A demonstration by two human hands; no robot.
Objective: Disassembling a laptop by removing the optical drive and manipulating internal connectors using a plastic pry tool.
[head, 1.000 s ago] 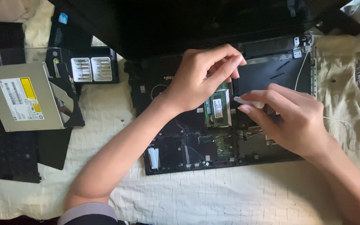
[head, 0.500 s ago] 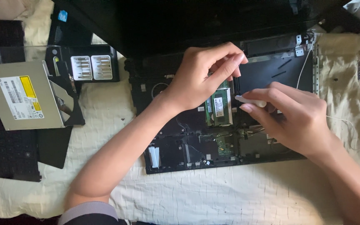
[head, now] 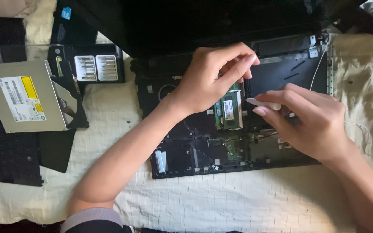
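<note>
Two hands over the opened laptop base [head: 186, 142]. Your left hand [head: 208, 82] hovers at the green memory module [head: 229, 110], fingers curled, pinching nothing I can see. Your right hand [head: 311, 121] grips a white plastic tool [head: 262, 102], tip aimed left at the module just beside it. Module's long axis runs away from you; left hand is nearer.

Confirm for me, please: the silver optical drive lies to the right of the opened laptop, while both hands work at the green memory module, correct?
Not quite. The head view shows the silver optical drive to the left of the opened laptop, not the right. The left hand and right hand do work at the green memory module.
</note>
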